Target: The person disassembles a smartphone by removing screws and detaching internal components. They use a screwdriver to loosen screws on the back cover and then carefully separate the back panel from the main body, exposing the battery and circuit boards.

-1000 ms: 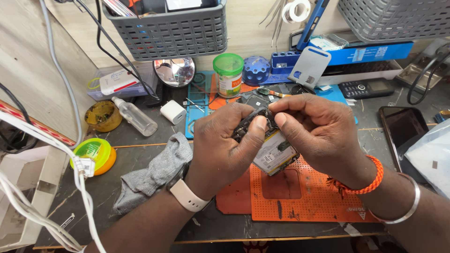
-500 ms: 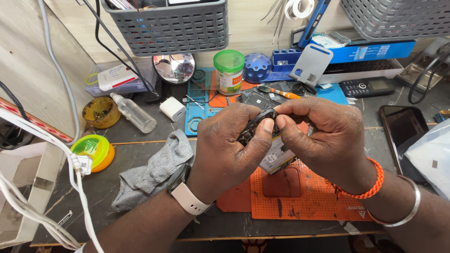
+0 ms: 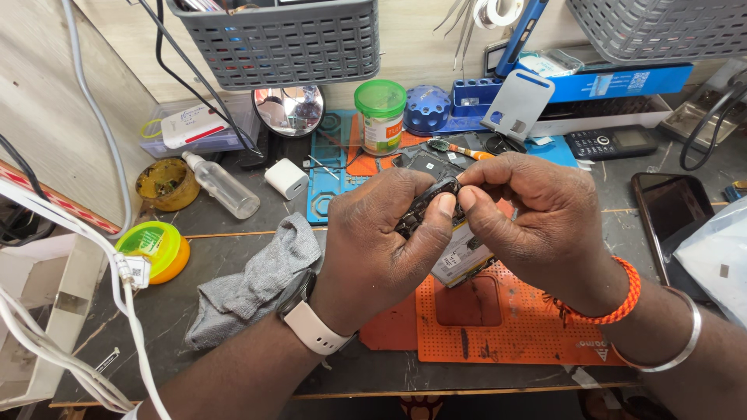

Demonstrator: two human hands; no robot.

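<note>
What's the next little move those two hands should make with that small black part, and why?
Probably a gentle pull apart. The left hand and right hand both pinch the small black part at their fingertips, held above the opened phone over the orange mat, so the grip looks set.

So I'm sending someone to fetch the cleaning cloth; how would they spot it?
Start at the orange perforated mat on the dark bench. Just beyond the left hand lies a crumpled grey cloth, the only soft fabric there, between that wrist and the round yellow-green tin.
</note>
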